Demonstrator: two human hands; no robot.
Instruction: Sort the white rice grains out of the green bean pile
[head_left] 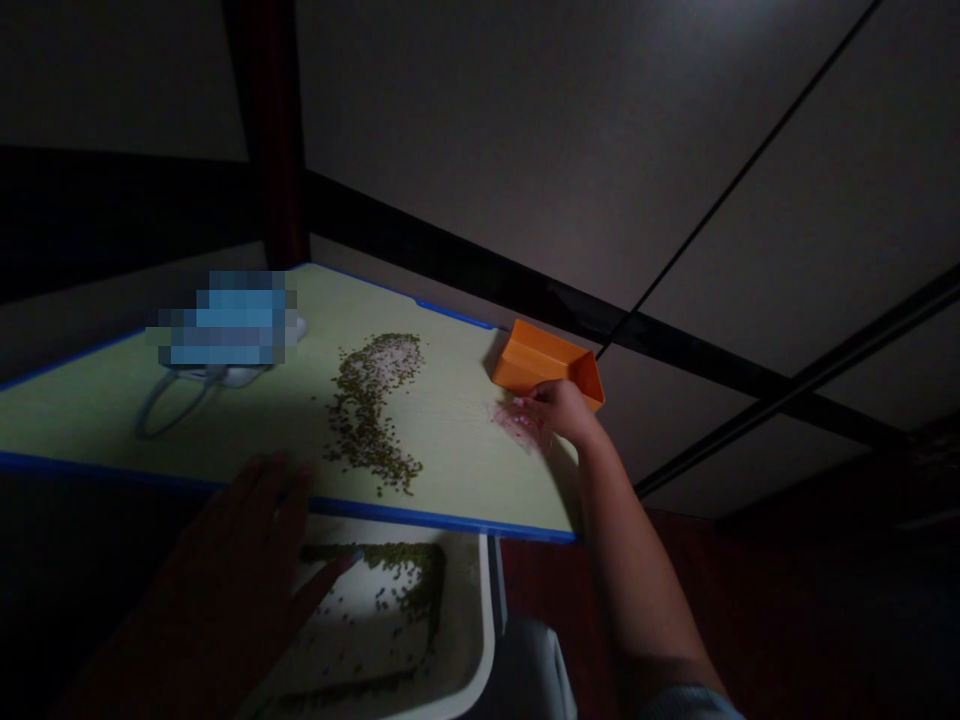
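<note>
On the pale yellow board, small green grains like mung beans (364, 400) lie in a curved, scattered heap with paler bits in its upper part. My right hand (559, 408) is at the front of an orange open box (544, 355), its fingertips pinched together. Whatever they hold is too small to make out. Just below those fingers lies a flat patch of thin reddish strands or film (514, 425). My left hand (240, 540), dark in shadow, rests at the board's near edge with fingers apart. Its thumb reaches over a white tub (484, 620) holding more green grains.
The board (465, 470) has a blue rim. At its left lies a pixelated blue object (232, 325) with a looped grey cable (142, 415). Dark-trimmed cabinet panels (487, 130) stand close behind the board. Grey cloth (529, 665) shows beside the tub above a red floor.
</note>
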